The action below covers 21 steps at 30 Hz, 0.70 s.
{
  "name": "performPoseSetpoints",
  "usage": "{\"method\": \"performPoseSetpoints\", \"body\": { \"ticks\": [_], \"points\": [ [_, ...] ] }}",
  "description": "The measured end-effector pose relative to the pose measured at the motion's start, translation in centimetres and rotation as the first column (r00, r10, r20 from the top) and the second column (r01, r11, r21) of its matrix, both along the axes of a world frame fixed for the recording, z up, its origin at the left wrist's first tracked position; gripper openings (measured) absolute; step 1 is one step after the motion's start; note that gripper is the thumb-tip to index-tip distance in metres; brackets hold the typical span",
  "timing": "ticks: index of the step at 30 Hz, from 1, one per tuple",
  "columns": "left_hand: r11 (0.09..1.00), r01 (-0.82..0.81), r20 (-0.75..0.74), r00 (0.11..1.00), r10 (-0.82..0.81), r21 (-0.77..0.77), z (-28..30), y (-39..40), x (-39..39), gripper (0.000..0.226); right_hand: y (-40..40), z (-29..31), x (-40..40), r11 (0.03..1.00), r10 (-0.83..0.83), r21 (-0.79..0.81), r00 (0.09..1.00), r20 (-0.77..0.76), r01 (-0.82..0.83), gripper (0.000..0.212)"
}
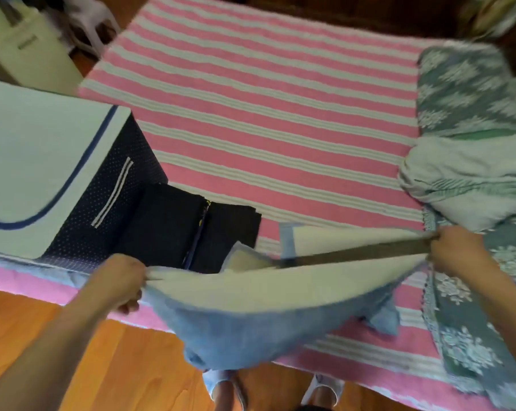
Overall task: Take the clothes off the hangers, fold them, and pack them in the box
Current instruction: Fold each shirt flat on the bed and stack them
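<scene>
A light blue garment (251,318) with a pale inner side hangs stretched between my two hands over the near edge of the bed. My left hand (119,280) grips its left end; my right hand (455,247) grips its right end. Its lower part sags below the bed edge. A dark blue dotted fabric box (108,200) with a pale lid flap stands at the left on the bed. Folded dark clothes (188,226) lie on the bed just right of the box. No hanger is visible.
The bed wears a pink and white striped sheet (265,114). A grey-green floral cloth (464,93) and a crumpled white and green garment (464,179) lie at the right. An orange wooden floor (117,366) and my feet are below. A white appliance (28,46) stands far left.
</scene>
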<state>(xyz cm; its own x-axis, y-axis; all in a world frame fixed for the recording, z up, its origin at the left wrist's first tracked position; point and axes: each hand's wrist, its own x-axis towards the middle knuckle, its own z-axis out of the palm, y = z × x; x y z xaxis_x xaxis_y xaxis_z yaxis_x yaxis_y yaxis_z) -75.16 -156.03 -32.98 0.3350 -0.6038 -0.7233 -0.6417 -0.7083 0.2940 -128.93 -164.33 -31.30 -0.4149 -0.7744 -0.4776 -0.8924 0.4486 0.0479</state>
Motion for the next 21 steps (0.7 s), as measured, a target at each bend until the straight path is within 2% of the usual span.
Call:
{"method": "performPoseSetpoints", "body": {
  "ticks": [1, 3, 4, 6, 7, 8, 9, 11, 12, 14, 15, 18, 19, 21],
  "points": [
    [0.988, -0.103, -0.057, 0.994, 0.097, -0.115, 2.6, -2.3, -0.9, 0.024, -1.0, 3.2, -2.1, 0.991, -0.078, -0.103, 0.997, 0.023, 0.080, 0.014],
    [0.910, -0.252, -0.170, 0.964, 0.206, -0.329, 7.9, -7.5, -2.8, 0.025, -3.6, 8.4, -5.2, 0.923, -0.205, -0.282, 0.954, 0.217, 0.263, 0.022],
    [0.871, -0.297, -0.232, 0.948, 0.219, -0.391, 10.3, -10.2, -3.8, 0.026, -5.1, 10.6, -6.4, 0.877, -0.252, -0.317, 0.908, 0.334, 0.360, 0.024],
    [0.818, -0.380, -0.367, 0.902, 0.226, -0.431, 15.4, -15.5, -5.7, 0.026, -8.5, 15.6, -8.3, 0.791, -0.303, -0.291, 0.757, 0.578, 0.539, 0.020],
    [0.791, -0.419, -0.438, 0.872, 0.216, -0.445, 18.6, -17.8, -6.8, 0.025, -10.1, 18.8, -9.2, 0.760, -0.291, -0.288, 0.701, 0.651, 0.583, 0.020],
    [0.748, -0.443, -0.495, 0.850, 0.177, -0.493, 22.4, -20.0, -7.9, 0.022, -11.4, 22.4, -10.4, 0.723, -0.227, -0.350, 0.683, 0.694, 0.596, 0.019],
    [0.690, -0.461, -0.539, 0.833, 0.120, -0.558, 26.7, -22.0, -9.1, 0.020, -12.9, 26.3, -11.7, 0.680, -0.115, -0.469, 0.714, 0.691, 0.563, 0.020],
    [0.514, -0.510, -0.595, 0.804, -0.001, -0.690, 36.7, -24.5, -12.1, 0.023, -14.1, 35.2, -14.2, 0.555, 0.102, -0.699, 0.797, 0.595, 0.451, 0.026],
    [0.444, -0.538, -0.622, 0.781, -0.058, -0.717, 41.2, -25.0, -13.2, 0.027, -14.1, 39.4, -15.2, 0.466, 0.170, -0.755, 0.790, 0.589, 0.462, 0.027],
    [0.298, -0.558, -0.620, 0.764, -0.181, -0.774, 48.8, -24.4, -15.2, 0.026, -12.8, 46.5, -16.2, 0.291, 0.303, -0.763, 0.700, 0.646, 0.578, 0.027],
    [0.244, -0.573, -0.619, 0.755, -0.214, -0.783, 51.4, -23.6, -16.1, 0.026, -12.0, 48.9, -16.7, 0.238, 0.348, -0.740, 0.656, 0.670, 0.630, 0.033],
    [0.172, -0.705, -0.724, 0.656, -0.212, -0.688, 53.5, -21.3, -17.2, 0.031, -7.7, 52.1, -16.7, 0.176, 0.458, -0.721, 0.592, 0.662, 0.670, 0.042],
    [0.189, -0.711, -0.735, 0.647, -0.203, -0.678, 52.7, -20.4, -17.5, 0.031, -6.5, 51.6, -16.6, 0.178, 0.470, -0.718, 0.584, 0.662, 0.673, 0.041],
    [0.283, -0.663, -0.716, 0.680, -0.160, -0.693, 49.2, -18.7, -17.8, 0.032, -3.8, 48.8, -16.0, 0.176, 0.435, -0.719, 0.603, 0.669, 0.672, 0.037]
  ]
}}
